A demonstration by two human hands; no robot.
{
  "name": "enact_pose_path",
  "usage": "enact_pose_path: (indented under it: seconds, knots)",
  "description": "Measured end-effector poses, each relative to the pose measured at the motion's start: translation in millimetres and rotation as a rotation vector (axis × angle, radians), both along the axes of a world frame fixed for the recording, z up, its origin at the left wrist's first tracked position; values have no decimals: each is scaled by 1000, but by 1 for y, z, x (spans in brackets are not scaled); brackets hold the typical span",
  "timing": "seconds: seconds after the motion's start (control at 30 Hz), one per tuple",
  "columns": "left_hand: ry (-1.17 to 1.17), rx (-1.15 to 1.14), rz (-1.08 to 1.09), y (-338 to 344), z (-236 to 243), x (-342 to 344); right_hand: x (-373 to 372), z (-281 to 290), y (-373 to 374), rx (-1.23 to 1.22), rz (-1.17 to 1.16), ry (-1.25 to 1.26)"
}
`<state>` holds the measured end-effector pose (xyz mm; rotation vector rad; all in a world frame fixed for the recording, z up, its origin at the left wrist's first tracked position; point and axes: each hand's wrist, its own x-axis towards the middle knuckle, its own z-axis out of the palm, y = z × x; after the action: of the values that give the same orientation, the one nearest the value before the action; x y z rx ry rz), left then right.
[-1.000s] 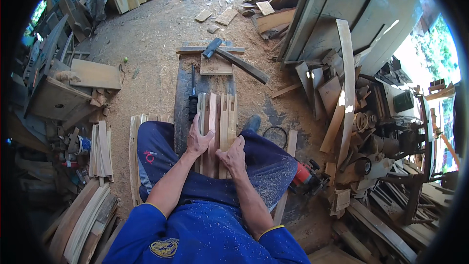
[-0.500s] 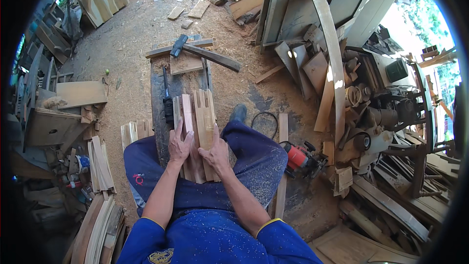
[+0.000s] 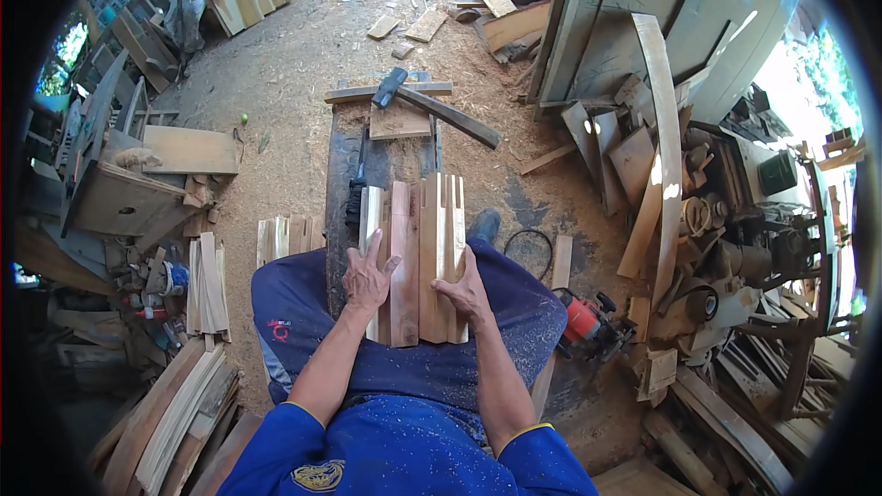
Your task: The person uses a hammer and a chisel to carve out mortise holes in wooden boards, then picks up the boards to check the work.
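Across my lap and the low bench lies a row of wooden strips, side by side, pointing away from me. A pale strip (image 3: 371, 211) is at the left, a pinkish-brown strip (image 3: 401, 266) in the middle, and slotted wooden pieces (image 3: 443, 230) at the right, with notches at their far ends. My left hand (image 3: 367, 280) rests on the pale strip, index finger stretched forward and thumb apart. My right hand (image 3: 466, 294) holds the right side of the slotted pieces, thumb over their top face and fingers along the outer edge.
On the dark bench (image 3: 342, 165) ahead lie a hammer (image 3: 432, 110), a wood block (image 3: 400, 122) and a crosswise batten (image 3: 344, 93). A red power tool (image 3: 588, 321) sits on the floor at right. Stacked boards (image 3: 184, 413) stand at left; timber and a cabinet (image 3: 634, 37) crowd the right.
The view has shifted, so the scene sits farther right. My right hand has moved to the outer edge of the slotted pieces, which are turned slightly; my left hand lies over the pale strip.
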<state>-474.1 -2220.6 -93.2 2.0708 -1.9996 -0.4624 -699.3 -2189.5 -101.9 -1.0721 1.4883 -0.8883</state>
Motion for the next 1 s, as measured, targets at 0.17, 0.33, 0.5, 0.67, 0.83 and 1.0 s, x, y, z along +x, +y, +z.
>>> enact_pose_path:
  seconds: [0.17,0.33,0.5,0.67,0.83,1.0]
  knots:
    - [131,92,12,14,15,15,-8,-4,4,19,-10,-151]
    - [320,61,-45,20,5,30,-5,-14,8,-45,0,-49]
    - [399,-9,-80,11,-8,39,17,16,13,6,18,201]
    - [492,-81,-59,23,-4,50,41,15,39,-60,19,430]
    - [527,9,-47,41,1,64,52,23,47,-32,-31,393]
    - [511,-164,31,43,-18,81,21,7,11,36,23,35]
